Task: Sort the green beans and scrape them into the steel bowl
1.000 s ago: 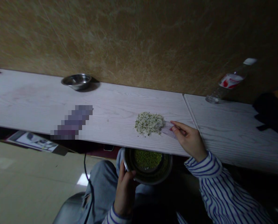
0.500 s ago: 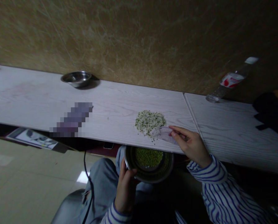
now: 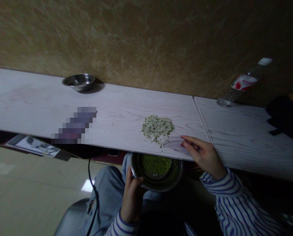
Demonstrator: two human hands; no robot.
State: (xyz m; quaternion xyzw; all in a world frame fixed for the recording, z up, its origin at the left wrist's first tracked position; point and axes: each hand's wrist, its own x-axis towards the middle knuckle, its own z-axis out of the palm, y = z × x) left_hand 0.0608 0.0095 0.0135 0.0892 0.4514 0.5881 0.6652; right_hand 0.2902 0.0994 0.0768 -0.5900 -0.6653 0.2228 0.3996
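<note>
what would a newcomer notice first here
Probably the speckled white-and-green heap on the pale tabletop, with the right hand holding a clear protractor-like piece beside it. Just below the edge, the left hand grips a metal bowl holding small green grains.

Wall: dimming toward two o'clock
Floor: throwing back white glare at eight o'clock
Metal bowl: casting soft shadow toward its three o'clock
Pixel blocks: masking a patch at nine o'clock
</note>
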